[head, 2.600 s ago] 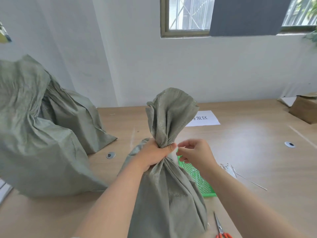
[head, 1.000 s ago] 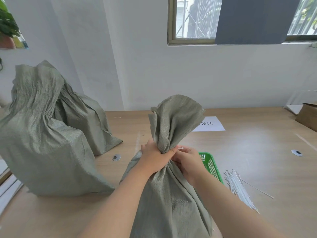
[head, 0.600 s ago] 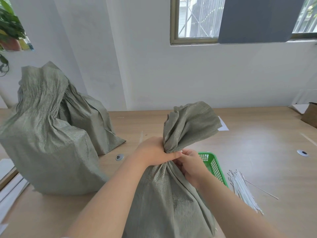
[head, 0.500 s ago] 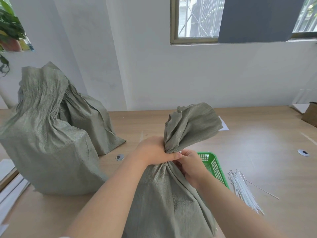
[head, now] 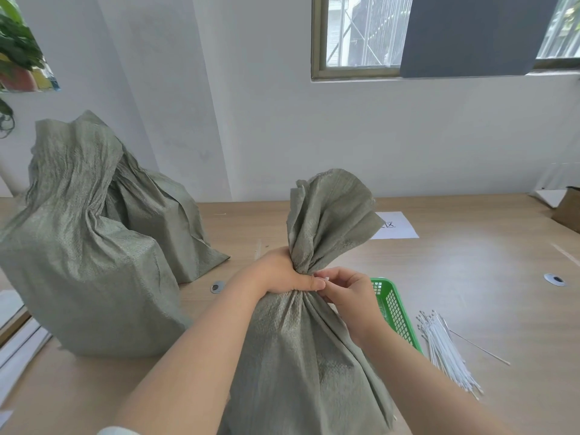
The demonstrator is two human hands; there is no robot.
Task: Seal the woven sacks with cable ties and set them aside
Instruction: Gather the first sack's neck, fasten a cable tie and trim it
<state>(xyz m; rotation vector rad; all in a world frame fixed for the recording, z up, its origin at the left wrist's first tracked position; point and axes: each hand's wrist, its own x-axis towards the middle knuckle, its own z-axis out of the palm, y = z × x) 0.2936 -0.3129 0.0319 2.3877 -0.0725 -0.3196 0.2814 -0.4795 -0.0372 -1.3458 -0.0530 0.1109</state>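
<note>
The head view shows a wooden table (head: 470,277) that runs back to a white wall. Its right half is mostly bare board, and bare wood also lies between the sacks and the far edge. The sack (head: 301,356) being worked on stands at the near edge, about midway along it.

Two more sacks crowd the left side: a big one (head: 78,246) towards the near left, and another (head: 163,221) behind it towards the wall. Just to the right of the held sack, partly hidden by it and by the right forearm, is a green basket (head: 397,312). A bundle of white cable ties (head: 445,350) lies beside the basket, nearer the right edge. A sheet of paper (head: 397,227) lies behind the sack's top, and a cardboard box (head: 569,211) sits at the far right edge.

The sack stands upright with its long axis vertical. Its gathered mouth fans upward and leans slightly right.

The left hand (head: 282,274) is clenched round the neck. The right hand (head: 348,296) is at the neck just below the left thumb, its fingers curled. Whether they pinch fabric or a tie cannot be told.
</note>
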